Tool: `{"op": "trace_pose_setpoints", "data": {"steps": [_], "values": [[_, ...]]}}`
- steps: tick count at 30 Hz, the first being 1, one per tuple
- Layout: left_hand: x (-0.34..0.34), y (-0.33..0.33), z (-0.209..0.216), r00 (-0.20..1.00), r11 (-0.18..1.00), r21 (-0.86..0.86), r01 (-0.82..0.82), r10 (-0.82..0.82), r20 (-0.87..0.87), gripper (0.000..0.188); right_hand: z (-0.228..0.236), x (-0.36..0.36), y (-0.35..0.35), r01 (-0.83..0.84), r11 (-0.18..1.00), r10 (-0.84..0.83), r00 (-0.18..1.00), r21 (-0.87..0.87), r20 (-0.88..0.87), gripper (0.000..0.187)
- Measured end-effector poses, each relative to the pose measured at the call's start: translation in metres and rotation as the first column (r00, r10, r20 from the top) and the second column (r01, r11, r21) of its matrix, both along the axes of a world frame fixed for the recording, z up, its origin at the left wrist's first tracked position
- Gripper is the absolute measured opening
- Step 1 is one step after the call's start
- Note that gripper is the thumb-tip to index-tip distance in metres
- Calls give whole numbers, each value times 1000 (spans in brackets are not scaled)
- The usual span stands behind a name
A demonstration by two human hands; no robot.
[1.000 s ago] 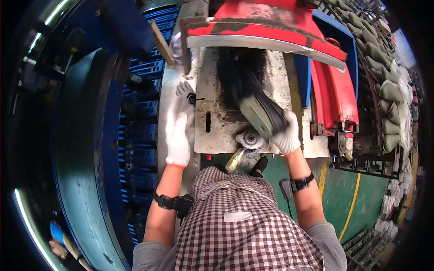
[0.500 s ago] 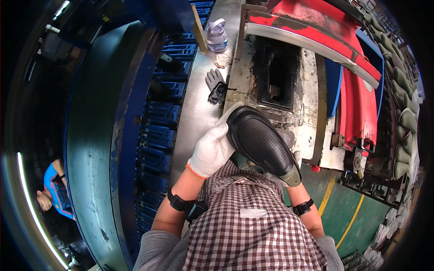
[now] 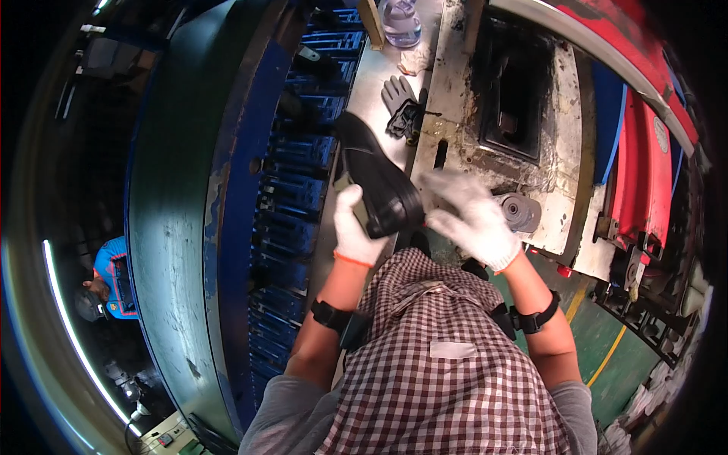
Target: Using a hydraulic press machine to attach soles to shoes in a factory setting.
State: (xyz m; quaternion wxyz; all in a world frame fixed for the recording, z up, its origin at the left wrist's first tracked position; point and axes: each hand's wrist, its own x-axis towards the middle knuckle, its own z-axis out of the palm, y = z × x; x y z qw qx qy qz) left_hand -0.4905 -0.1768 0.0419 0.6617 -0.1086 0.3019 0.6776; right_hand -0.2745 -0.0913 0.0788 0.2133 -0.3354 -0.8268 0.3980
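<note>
My left hand (image 3: 356, 231), in a white knit glove, grips a black shoe (image 3: 375, 171) from its left near end. The shoe is tilted, its toe pointing away to the left and its heel toward me. A pale olive piece, which looks like a shoe last, shows at the shoe's opening beside my left thumb. My right hand (image 3: 478, 220), also gloved in white, is open just right of the heel. Its fingers are spread and a little blurred, and I see nothing in them. Whether its fingertips touch the shoe is hard to make out.
Ahead right, a worn machine bed (image 3: 462, 144) has a dark recess (image 3: 516, 106); a round grey fixture (image 3: 519, 212) sits nearer. A red machine arm (image 3: 641, 152) stands right. Gloves (image 3: 398, 95) and a bottle (image 3: 402, 23) rest ahead. Left are blue racks (image 3: 307, 159) and a person (image 3: 117, 273).
The shoe has turned over from sole up and shifted left, now in my left hand. My right hand has come off it and opened on the right. My view has shifted too.
</note>
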Motion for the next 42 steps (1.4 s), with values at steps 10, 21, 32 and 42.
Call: {"op": "trace_pose_setpoints", "data": {"steps": [10,21,32,42], "values": [[-237,13,-205,559,740,-448,-502,-118,-821,61,-44,42,1,319,799,-476,854,509,212,15],[-267,-77,-180,-119,619,-266,-739,-509,-852,73,-50,39,0,311,809,-458,865,498,205,11],[-348,-355,-239,642,425,-672,-607,-237,-730,65,-53,38,-2,268,797,-469,840,541,274,4],[-244,-335,-201,679,618,-322,-718,517,-521,41,-51,43,-1,272,802,-473,833,531,287,8]]}}
